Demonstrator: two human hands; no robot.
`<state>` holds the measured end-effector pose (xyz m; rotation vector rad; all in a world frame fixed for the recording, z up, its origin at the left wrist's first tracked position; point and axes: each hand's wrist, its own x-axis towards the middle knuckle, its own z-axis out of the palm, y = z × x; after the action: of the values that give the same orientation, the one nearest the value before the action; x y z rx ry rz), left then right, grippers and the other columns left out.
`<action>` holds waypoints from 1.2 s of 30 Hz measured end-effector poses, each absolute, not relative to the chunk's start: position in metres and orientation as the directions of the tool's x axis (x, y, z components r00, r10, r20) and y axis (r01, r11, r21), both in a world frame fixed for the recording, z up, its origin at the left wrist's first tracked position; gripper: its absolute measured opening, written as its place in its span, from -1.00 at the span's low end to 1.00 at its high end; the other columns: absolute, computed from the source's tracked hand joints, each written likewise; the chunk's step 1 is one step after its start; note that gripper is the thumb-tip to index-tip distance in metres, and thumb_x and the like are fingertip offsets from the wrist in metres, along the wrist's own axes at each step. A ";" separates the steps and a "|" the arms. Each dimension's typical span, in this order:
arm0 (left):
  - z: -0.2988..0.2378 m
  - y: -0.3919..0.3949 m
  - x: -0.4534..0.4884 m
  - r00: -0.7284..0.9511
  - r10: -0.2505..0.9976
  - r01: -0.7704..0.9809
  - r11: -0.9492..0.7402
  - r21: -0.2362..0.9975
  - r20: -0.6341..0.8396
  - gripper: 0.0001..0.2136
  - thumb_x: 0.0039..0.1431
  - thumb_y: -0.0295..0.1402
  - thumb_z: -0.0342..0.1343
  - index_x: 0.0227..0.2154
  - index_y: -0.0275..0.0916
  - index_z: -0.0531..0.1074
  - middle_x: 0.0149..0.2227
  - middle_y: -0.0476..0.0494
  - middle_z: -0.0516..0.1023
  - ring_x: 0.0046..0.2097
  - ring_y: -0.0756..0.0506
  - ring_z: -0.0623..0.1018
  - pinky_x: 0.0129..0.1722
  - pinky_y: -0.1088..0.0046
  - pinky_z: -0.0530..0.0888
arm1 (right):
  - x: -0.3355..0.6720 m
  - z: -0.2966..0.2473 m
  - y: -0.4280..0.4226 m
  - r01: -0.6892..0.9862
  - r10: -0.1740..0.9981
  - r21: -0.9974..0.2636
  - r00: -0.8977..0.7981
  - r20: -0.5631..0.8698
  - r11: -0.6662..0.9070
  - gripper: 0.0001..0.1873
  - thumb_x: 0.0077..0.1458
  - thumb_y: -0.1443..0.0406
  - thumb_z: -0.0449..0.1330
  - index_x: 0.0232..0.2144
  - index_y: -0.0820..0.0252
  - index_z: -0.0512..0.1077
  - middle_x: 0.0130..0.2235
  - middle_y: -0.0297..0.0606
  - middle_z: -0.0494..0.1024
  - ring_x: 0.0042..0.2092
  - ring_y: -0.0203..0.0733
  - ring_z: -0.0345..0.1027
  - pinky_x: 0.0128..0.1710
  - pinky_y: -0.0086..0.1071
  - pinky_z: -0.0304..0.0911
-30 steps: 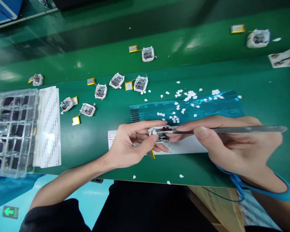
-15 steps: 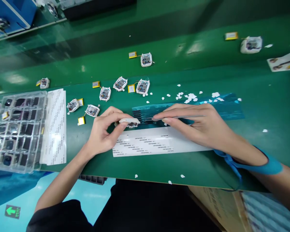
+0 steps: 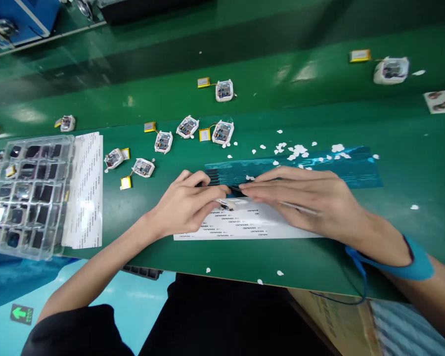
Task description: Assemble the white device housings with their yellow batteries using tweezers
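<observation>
In the middle of the head view, my left hand (image 3: 187, 205) is closed on a small white watch case (image 3: 227, 203), its inner side partly showing beneath my fingertips. My right hand (image 3: 307, 195) pinches a pair of thin metal tweezers (image 3: 300, 207). Their tips meet my left fingertips; a small dark piece seems to be there, too covered to make out. Under both hands lies a white printed backing sheet (image 3: 241, 230). A blue film strip (image 3: 356, 168) bearing thin dark strips (image 3: 212, 174) stretches just behind it.
Several open watch cases with batteries, such as one watch case (image 3: 222, 132), sit along the back. White paper scraps (image 3: 300, 149) are scattered over the green table (image 3: 152, 257). At the left are a clear compartment tray (image 3: 40, 198) and white sheets (image 3: 85, 193). A blue wrist strap (image 3: 404, 267) circles my right wrist.
My left hand has moved right with the watch case and turned it. The tweezers have tilted in my right hand, and both hands have come together. The view has shifted slightly.
</observation>
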<state>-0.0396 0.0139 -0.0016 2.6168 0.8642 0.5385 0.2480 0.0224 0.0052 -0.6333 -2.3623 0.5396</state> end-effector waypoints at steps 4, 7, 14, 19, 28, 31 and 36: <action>-0.003 0.016 -0.039 0.752 0.615 0.514 -0.772 0.374 0.236 -0.78 0.54 -0.35 -0.08 -0.03 -0.23 0.47 -0.19 -0.13 0.70 -0.12 -0.17 0.47 -0.21 0.24 0.24 | 0.244 0.010 0.019 0.407 0.471 -0.243 -0.696 0.541 0.881 -0.27 0.27 0.63 0.18 0.39 0.10 0.27 0.08 -0.21 0.65 0.01 -0.04 0.62 -0.17 -0.21 0.66; 0.006 0.014 -0.035 0.793 0.544 0.465 -0.831 0.304 0.273 -0.80 0.51 -0.43 -0.07 -0.12 -0.21 0.48 -0.16 -0.10 0.71 -0.12 -0.17 0.48 -0.19 0.22 0.24 | 0.236 0.021 0.024 0.409 0.428 -0.205 -0.583 0.691 0.889 -0.21 0.19 0.70 0.21 0.36 0.06 0.33 0.03 -0.21 0.66 -0.02 -0.08 0.63 -0.14 -0.23 0.65; 0.033 0.020 -0.021 0.223 0.940 0.151 -0.294 0.944 0.258 -0.86 0.44 -0.30 0.00 -0.20 -0.18 0.43 -0.25 -0.15 0.68 -0.30 -0.08 0.52 -0.24 0.33 0.40 | 0.221 0.043 0.015 0.468 0.388 -0.152 -0.460 0.799 0.870 -0.26 0.14 0.70 0.32 0.29 0.13 0.44 -0.01 -0.20 0.69 -0.03 -0.07 0.63 -0.15 -0.28 0.62; 0.027 0.029 -0.020 0.186 0.963 -0.249 0.239 0.939 -0.196 -0.82 0.23 -0.23 0.19 -0.37 -0.25 0.44 -0.39 -0.16 0.64 -0.46 0.00 0.40 -0.41 0.44 0.36 | 0.225 0.048 -0.002 0.456 0.481 -0.231 -0.566 0.670 0.859 -0.26 0.26 0.62 0.28 0.39 0.07 0.31 0.12 -0.21 0.62 0.03 -0.09 0.58 -0.09 -0.22 0.59; 0.020 0.015 -0.013 0.024 0.962 -0.342 0.263 0.902 -0.271 -0.68 -0.05 -0.19 0.52 -0.42 -0.29 0.55 -0.49 0.02 0.51 -0.46 0.08 0.47 -0.42 0.58 0.46 | 0.218 0.032 -0.018 0.497 0.454 -0.121 -0.631 0.630 0.859 -0.33 0.39 0.58 0.10 0.44 0.14 0.20 0.18 -0.30 0.56 0.08 -0.07 0.56 0.01 -0.18 0.52; 0.028 0.013 -0.013 -0.003 0.958 -0.395 0.263 0.880 -0.287 -0.64 -0.10 -0.20 0.55 -0.47 -0.26 0.48 -0.48 0.04 0.53 -0.44 0.02 0.60 -0.34 0.50 0.61 | 0.215 0.028 -0.017 0.488 0.446 -0.124 -0.629 0.636 0.864 -0.34 0.38 0.60 0.08 0.44 0.20 0.21 0.19 -0.27 0.56 0.05 -0.06 0.58 0.00 -0.18 0.52; 0.033 0.008 -0.009 0.000 0.947 -0.416 0.293 0.861 -0.322 -0.62 -0.07 -0.28 0.52 -0.53 -0.25 0.37 -0.49 0.08 0.51 -0.44 -0.01 0.66 -0.26 0.47 0.69 | 0.217 0.019 -0.006 0.415 0.331 -0.035 -0.670 0.664 0.909 -0.53 0.41 0.52 0.08 0.31 0.33 0.38 0.21 -0.16 0.54 -0.03 -0.07 0.60 -0.03 -0.19 0.55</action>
<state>-0.0091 0.0078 0.0327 0.6353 1.0777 1.1924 0.2171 -0.0056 0.0194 -0.5295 -2.3608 -0.1545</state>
